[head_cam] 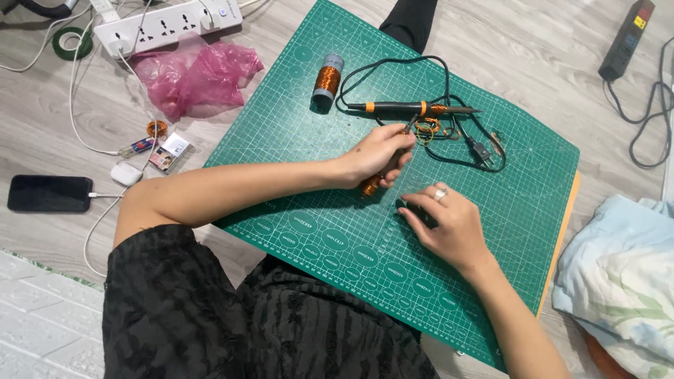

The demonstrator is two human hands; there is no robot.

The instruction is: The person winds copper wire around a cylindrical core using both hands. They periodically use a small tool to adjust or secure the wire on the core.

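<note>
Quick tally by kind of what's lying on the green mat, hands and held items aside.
Copper wire spool: 1
Soldering iron with black cord: 1
Small copper wire coil: 1
Total: 3

Matt green rubbery cutting mat (316,140); on it glossy copper wire spool (326,78); beside mat crinkled pink plastic bag (193,74), grey wood-grain floor (547,49).
</note>
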